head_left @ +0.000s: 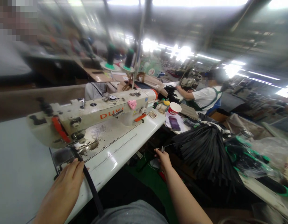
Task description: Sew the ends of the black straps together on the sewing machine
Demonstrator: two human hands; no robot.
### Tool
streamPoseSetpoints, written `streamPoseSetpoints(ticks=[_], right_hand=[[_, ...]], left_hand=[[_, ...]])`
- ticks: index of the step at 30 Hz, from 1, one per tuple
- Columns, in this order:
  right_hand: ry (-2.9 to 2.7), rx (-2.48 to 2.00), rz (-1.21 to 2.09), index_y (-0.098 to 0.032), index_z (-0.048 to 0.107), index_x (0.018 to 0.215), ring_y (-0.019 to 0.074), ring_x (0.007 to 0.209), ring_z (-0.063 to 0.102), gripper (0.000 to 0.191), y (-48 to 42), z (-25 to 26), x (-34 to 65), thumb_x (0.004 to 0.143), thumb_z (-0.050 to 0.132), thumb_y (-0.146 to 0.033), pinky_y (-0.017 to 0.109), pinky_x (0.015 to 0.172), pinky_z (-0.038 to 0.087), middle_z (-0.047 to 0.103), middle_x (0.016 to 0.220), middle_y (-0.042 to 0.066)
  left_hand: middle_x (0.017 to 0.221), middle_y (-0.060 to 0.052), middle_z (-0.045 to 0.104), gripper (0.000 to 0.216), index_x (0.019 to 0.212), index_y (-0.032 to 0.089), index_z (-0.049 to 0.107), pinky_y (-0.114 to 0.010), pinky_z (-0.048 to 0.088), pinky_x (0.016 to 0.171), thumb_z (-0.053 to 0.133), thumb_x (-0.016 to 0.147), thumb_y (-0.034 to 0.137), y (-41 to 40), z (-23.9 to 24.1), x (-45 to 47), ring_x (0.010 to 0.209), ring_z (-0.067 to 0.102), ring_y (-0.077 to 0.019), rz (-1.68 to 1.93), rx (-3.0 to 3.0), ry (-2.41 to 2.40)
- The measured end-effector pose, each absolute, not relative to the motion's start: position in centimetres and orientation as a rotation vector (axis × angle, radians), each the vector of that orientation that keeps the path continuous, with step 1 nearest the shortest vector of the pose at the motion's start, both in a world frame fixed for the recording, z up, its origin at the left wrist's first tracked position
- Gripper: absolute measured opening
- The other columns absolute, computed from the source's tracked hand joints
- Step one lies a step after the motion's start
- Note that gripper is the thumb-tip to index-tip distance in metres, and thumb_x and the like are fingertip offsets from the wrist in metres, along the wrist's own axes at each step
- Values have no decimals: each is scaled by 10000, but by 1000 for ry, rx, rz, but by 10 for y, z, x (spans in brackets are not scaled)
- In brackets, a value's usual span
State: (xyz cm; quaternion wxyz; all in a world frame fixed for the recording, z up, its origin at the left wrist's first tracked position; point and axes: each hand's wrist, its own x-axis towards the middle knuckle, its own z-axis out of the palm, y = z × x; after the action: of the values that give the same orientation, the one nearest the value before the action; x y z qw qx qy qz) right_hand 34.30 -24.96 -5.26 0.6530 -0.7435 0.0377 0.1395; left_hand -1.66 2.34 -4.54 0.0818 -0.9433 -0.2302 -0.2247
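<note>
My left hand [70, 177] lies on the machine bed just in front of the needle area, fingers close together on a black strap [92, 189]. The strap runs from under the head of the sewing machine [106, 115] over the table edge toward my lap. My right hand [164, 158] is off the table's right edge, closed around small thread snips [162, 149] whose metal tips point up. Close by on its right hangs a thick bundle of black straps [204, 149]; a thin dark strand reaches from it toward the snips.
Thread cones [128, 59] stand behind the machine. A red and white paper cup [175, 109], a yellow-lidded jar [166, 104] and a phone [174, 123] sit at the table's right end. Green-edged spools in plastic [248, 158] lie far right. A co-worker [206, 96] sits beyond.
</note>
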Motion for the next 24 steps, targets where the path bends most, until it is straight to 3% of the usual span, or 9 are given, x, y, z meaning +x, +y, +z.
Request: streamPoseSetpoints(ticks=[7, 12, 17, 24], right_hand=[[104, -1669, 170, -141, 730, 815, 86, 439, 413, 550, -250, -27, 368, 644, 794, -660, 206, 402, 218, 574, 547, -6], [3, -1700, 208, -137, 747, 858, 113, 508, 488, 647, -234, -20, 344, 613, 787, -734, 212, 430, 265, 597, 594, 1], [-45, -1766, 247, -156, 767, 914, 172, 620, 596, 605, -220, -22, 334, 592, 807, -668, 231, 466, 358, 663, 695, 32], [-55, -1741, 300, -191, 764, 872, 162, 622, 603, 459, -205, -18, 327, 578, 814, -540, 237, 471, 414, 685, 799, 48]], left_hand=[[1336, -222, 641, 362, 1238, 81, 667, -479, 511, 1117, 414, 987, 148, 23, -41, -12, 1268, 629, -338, -696, -2817, -695], [1364, -214, 630, 414, 1262, 81, 655, -466, 510, 1123, 413, 932, 21, 7, -25, -4, 1263, 636, -314, -638, -2787, -805], [1353, -204, 635, 430, 1291, 75, 622, -463, 495, 1146, 384, 942, -1, 2, -5, 4, 1302, 619, -295, -554, -2815, -882], [1302, -205, 631, 347, 1245, 78, 615, -476, 422, 1204, 388, 987, 34, 0, 6, 5, 1332, 588, -288, -587, -2945, -923]])
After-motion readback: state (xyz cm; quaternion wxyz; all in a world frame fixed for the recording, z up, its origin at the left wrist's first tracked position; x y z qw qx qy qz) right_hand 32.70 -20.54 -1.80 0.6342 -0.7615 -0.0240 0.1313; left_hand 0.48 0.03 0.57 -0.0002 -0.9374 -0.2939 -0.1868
